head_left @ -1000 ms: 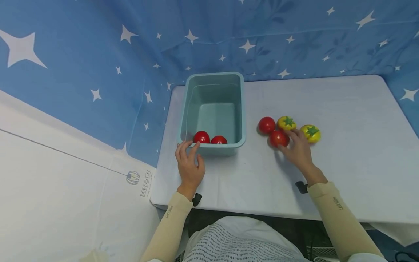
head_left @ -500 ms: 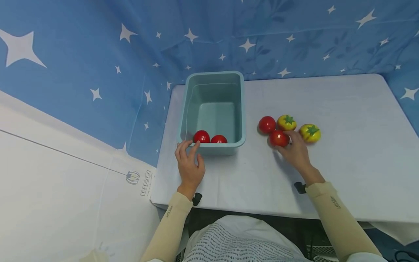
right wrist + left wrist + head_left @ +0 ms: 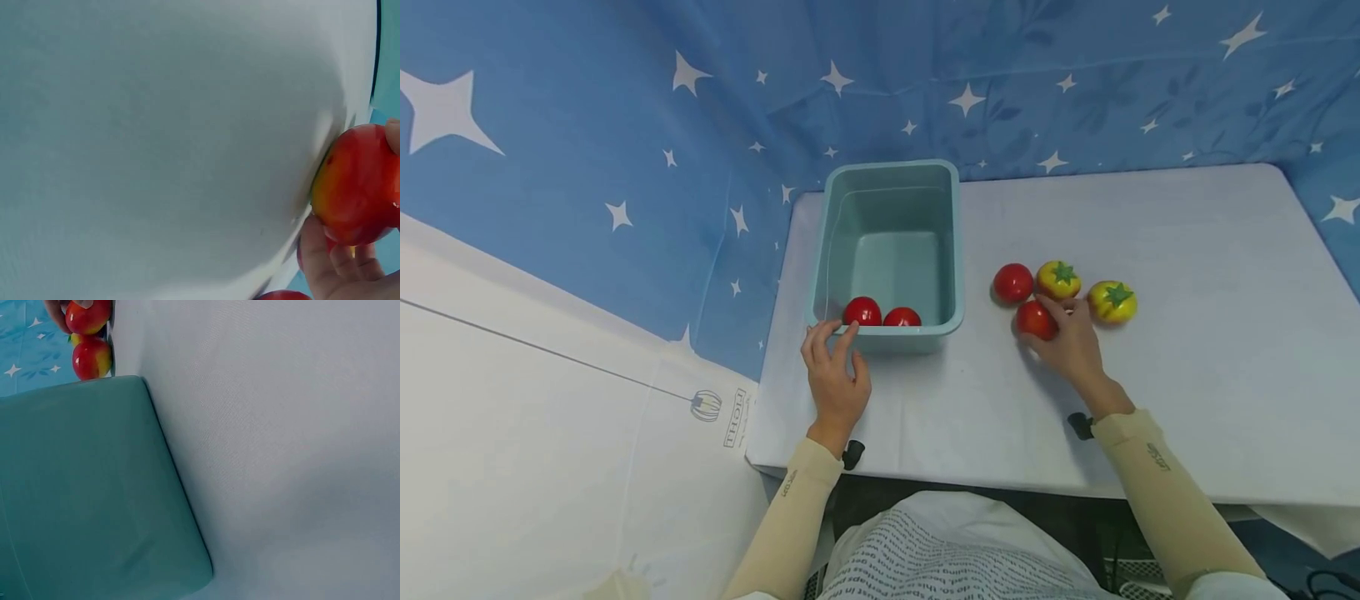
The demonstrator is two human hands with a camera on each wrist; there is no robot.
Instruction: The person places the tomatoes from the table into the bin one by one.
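Observation:
My right hand (image 3: 1072, 343) grips a round red fruit (image 3: 1034, 320) between thumb and fingers, on the white-covered table. In the right wrist view this fruit (image 3: 356, 187) turns yellow toward its underside, with fingers (image 3: 319, 256) around its lower side. Just beyond it lie another red fruit (image 3: 1012, 283) and a yellow one with a green star-shaped leaf top (image 3: 1059, 279). A second yellow fruit (image 3: 1112, 302) sits right of the hand. My left hand (image 3: 837, 379) rests its fingertips on the near rim of a blue-green bin (image 3: 891, 332), thumb held apart from it.
Inside the bin, two red fruits (image 3: 862, 312) lie against the near wall. The table (image 3: 1210, 333) stretches out to the right, and its front edge runs close to the person's body. A blue starry cloth (image 3: 1037, 83) hangs behind the table.
My right hand has shifted slightly left, its thumb and fingers now farther round the red fruit. That fruit has tipped a little. The left hand stays at the bin's rim.

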